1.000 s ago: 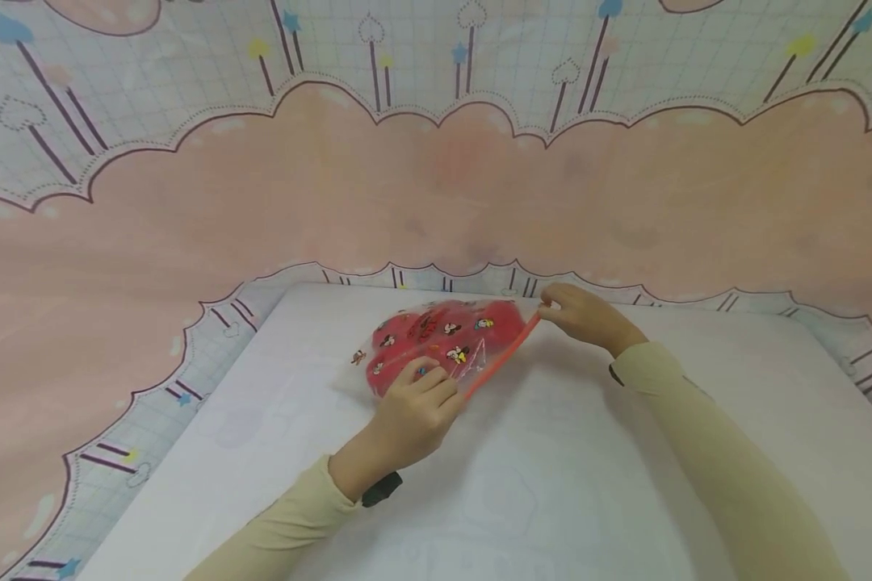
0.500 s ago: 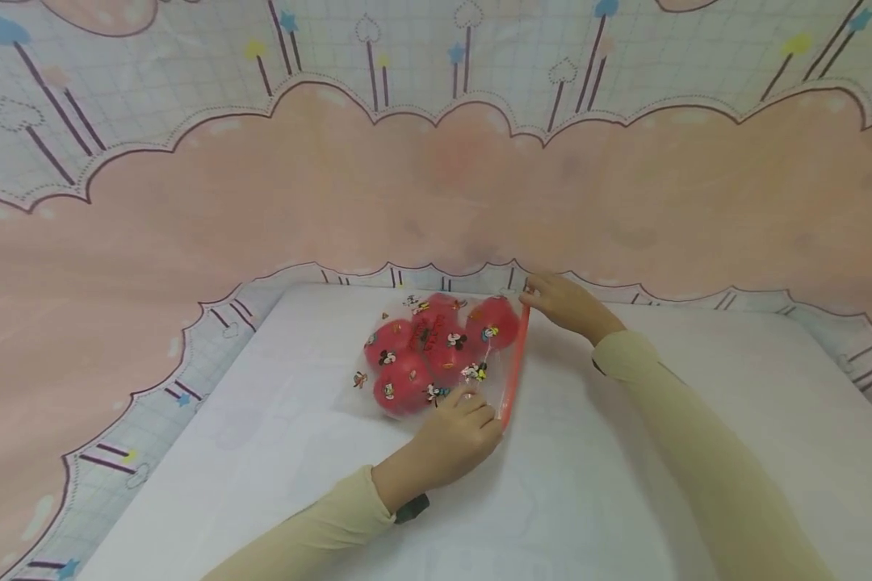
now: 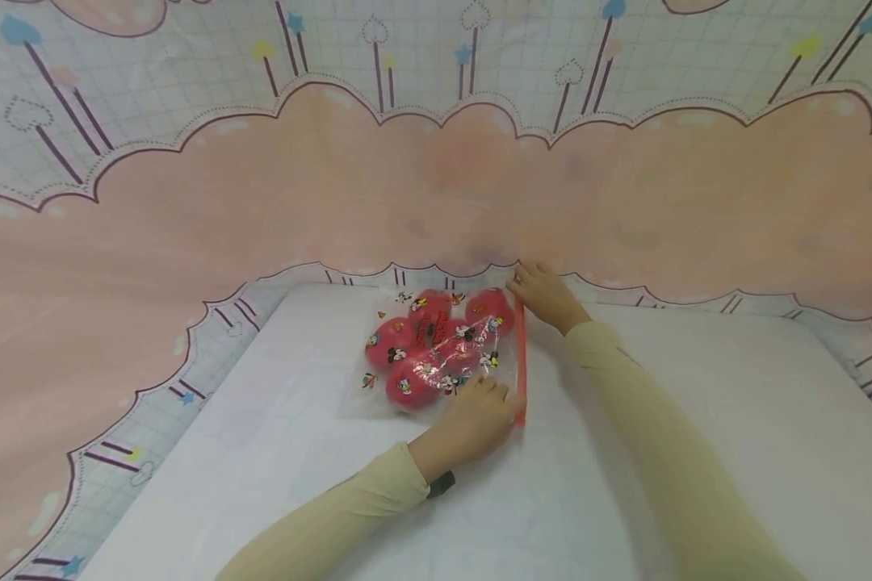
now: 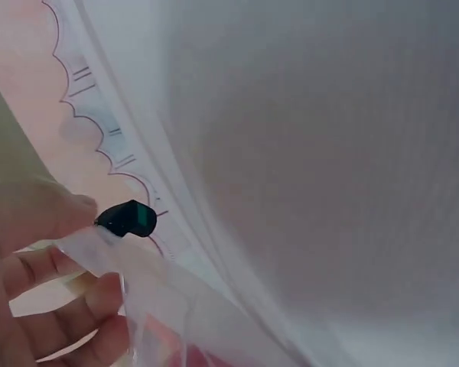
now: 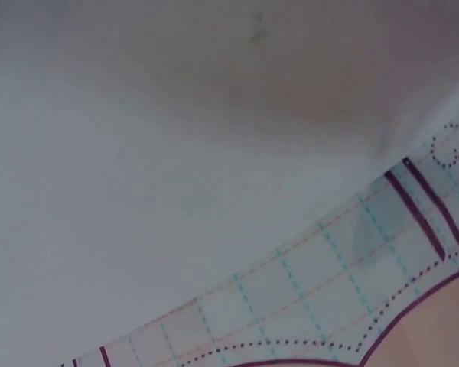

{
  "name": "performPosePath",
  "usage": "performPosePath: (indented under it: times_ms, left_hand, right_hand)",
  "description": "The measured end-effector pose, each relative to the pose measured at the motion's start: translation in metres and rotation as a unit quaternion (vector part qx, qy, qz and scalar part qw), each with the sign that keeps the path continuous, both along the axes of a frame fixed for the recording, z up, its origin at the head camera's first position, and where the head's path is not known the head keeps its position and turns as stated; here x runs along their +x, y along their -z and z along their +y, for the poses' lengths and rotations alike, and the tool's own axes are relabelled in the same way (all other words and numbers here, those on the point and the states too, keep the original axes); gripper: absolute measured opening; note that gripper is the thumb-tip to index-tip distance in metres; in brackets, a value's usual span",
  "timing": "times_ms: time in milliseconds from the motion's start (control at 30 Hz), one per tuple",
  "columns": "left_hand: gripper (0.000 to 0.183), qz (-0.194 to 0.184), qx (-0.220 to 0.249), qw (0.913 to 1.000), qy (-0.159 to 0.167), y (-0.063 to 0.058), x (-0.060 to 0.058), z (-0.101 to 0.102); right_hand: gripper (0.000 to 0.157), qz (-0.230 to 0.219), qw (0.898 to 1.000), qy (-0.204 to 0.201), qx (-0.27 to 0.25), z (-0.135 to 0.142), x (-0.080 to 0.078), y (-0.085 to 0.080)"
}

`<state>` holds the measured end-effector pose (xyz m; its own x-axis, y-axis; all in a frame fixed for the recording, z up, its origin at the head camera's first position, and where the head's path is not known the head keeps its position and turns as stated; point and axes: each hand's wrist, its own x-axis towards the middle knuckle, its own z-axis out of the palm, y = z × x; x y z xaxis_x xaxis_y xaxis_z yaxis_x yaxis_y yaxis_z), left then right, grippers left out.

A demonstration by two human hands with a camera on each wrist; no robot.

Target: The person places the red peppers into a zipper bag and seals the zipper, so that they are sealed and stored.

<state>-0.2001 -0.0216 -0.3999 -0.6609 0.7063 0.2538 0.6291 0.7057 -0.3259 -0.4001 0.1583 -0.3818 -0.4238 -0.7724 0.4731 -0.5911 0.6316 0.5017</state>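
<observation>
A clear plastic zip bag (image 3: 359, 399) with cartoon prints lies near the table's far edge, several red round things (image 3: 410, 383) inside it. Its orange-red zip strip (image 3: 521, 347) runs along the right side. My left hand (image 3: 475, 420) pinches the strip's near end, knuckles over the bag's front corner. At the far end, my right hand (image 3: 548, 297) holds the strip's corner between thumb and fingers. In the left wrist view, thumb and forefinger of the left hand (image 4: 46, 275) pinch clear film, the other fingers curled below. The right wrist view shows no hand.
The white table (image 3: 625, 452) runs toward me and off to both sides. A patterned pink and white cloth (image 3: 436, 194) rises behind its far edge and along the left. A small dark block (image 4: 130, 218) shows past the thumb in the left wrist view.
The bag has tilted down flatter, and its strip has swung from slanted to nearly straight front to back. The left hand has moved right and nearer, the right hand a little left.
</observation>
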Motion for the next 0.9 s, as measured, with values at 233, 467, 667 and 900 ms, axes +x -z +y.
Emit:
performPosePath:
  times_ms: [233,467,667,900]
  left_hand:
    - [0.043,-0.098,-0.001,0.9946,-0.034,0.008,-0.015,-0.004]
    - [0.052,-0.144,0.026,0.9887,-0.029,0.001,-0.016,-0.005]
    - [0.066,-0.168,0.065,0.9816,-0.064,-0.012,-0.022,-0.011]
    - [0.081,-0.134,0.128,0.9751,-0.121,-0.041,-0.040,-0.027]
  right_hand:
    - [0.018,-0.007,0.997,0.076,-0.014,-0.006,-0.001,0.010]
    - [0.020,-0.043,0.991,0.114,-0.056,0.000,0.003,0.016]
    - [0.051,-0.154,0.963,0.194,-0.111,0.007,0.021,0.010]
    - [0.070,-0.218,0.935,0.221,-0.172,0.013,0.043,-0.010]
